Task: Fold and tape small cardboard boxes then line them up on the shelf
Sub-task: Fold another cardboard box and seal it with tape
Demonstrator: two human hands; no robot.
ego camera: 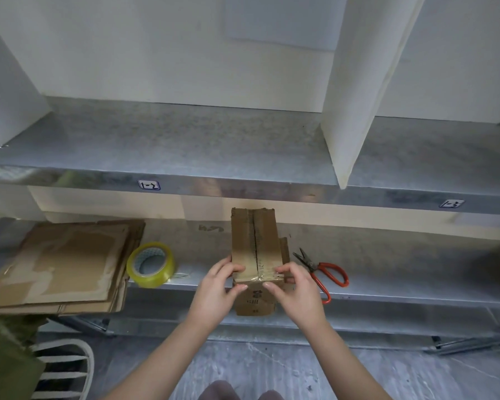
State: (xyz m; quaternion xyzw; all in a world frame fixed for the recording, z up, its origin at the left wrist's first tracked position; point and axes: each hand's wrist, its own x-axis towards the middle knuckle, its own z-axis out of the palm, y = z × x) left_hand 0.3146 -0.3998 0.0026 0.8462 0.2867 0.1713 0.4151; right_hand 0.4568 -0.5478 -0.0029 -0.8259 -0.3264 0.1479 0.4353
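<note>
1. The small brown cardboard box (256, 241) sits at the front edge of the lower metal shelf (387, 255).
2. The left hand (218, 287) grips its taped near-left corner, fingers (238, 287) curled, thumb on top.
3. The right hand (296, 290) grips the near-right corner likewise.

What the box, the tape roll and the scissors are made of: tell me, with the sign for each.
Box: brown cardboard, matte, with worn, ragged edges. Tape roll: clear glossy plastic film, yellowish where wound thick, apparently on a pale card core. Scissors: dark metal blades; smooth orange-red handles, likely plastic or a coating.
</note>
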